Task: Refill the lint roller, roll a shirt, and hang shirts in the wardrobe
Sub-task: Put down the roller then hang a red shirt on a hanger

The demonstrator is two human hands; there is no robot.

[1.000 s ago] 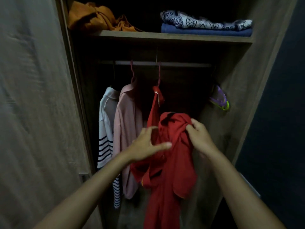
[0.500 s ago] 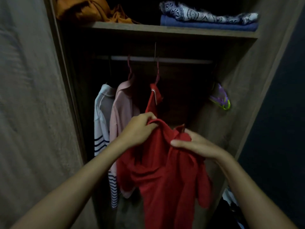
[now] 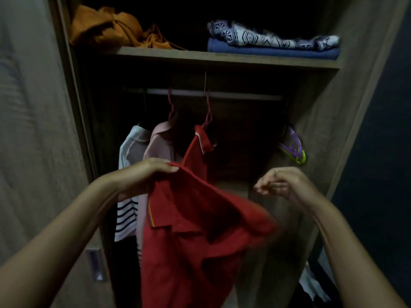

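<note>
A red polo shirt (image 3: 189,236) hangs from my left hand (image 3: 144,176), which grips its upper edge in front of the open wardrobe. My right hand (image 3: 280,185) is off the cloth to the right, fingers loosely curled with nothing in them. Behind, a second red shirt (image 3: 198,150) hangs on a pink hanger (image 3: 208,114) from the rail (image 3: 222,94). To its left hang a pink shirt (image 3: 159,143) and a white striped shirt (image 3: 127,196).
The shelf (image 3: 222,57) above the rail holds orange cloth (image 3: 106,30) and folded blue and patterned fabric (image 3: 271,43). Purple and green hangers (image 3: 293,147) hang on the right wall. The wardrobe door (image 3: 33,130) stands at the left. The rail's right half is bare.
My right hand has let go of the red shirt and moved off to the right. My left hand has kept its grip and the shirt has spread and swung out.
</note>
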